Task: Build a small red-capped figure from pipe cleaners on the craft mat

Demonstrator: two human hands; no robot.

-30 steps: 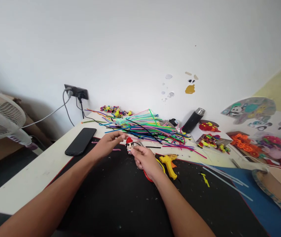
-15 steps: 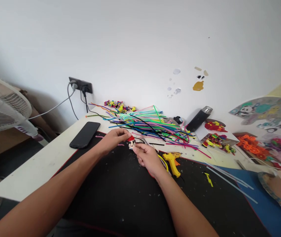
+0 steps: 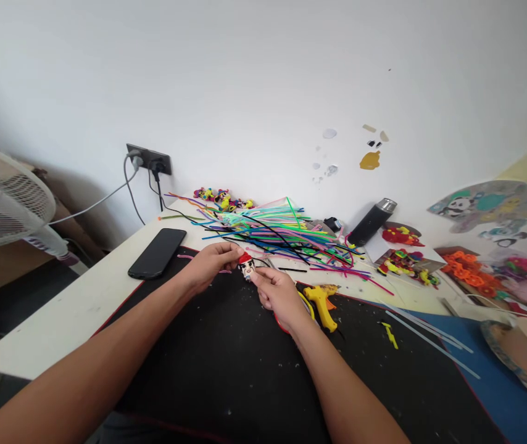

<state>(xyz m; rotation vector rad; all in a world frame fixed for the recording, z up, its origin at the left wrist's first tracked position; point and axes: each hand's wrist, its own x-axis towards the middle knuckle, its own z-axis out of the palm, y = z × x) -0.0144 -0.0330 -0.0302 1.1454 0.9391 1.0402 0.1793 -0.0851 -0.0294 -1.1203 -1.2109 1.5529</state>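
Note:
A tiny figure head with a red hat [image 3: 245, 264] is held over the black mat [image 3: 226, 370] between both hands. My left hand [image 3: 210, 265] pinches it from the left by the hat. My right hand [image 3: 278, 293] pinches its lower end from the right. Just behind them lies a big heap of coloured pipe cleaners [image 3: 286, 237]. A yellow glue gun [image 3: 321, 302] lies right of my right hand, and a red-handled tool shows partly under that wrist.
A black phone [image 3: 157, 253] lies at the mat's left corner. A dark flask [image 3: 372, 222] lies tilted by the wall. Small colourful finished figures [image 3: 402, 262] and orange pieces [image 3: 469, 268] crowd the right. A fan [image 3: 7, 200] stands left; cables hang from a wall socket [image 3: 149, 160].
Both hands have closed in on the little figure; the left hand now touches its hat. The camera has shifted slightly, so the desk appears a bit further right.

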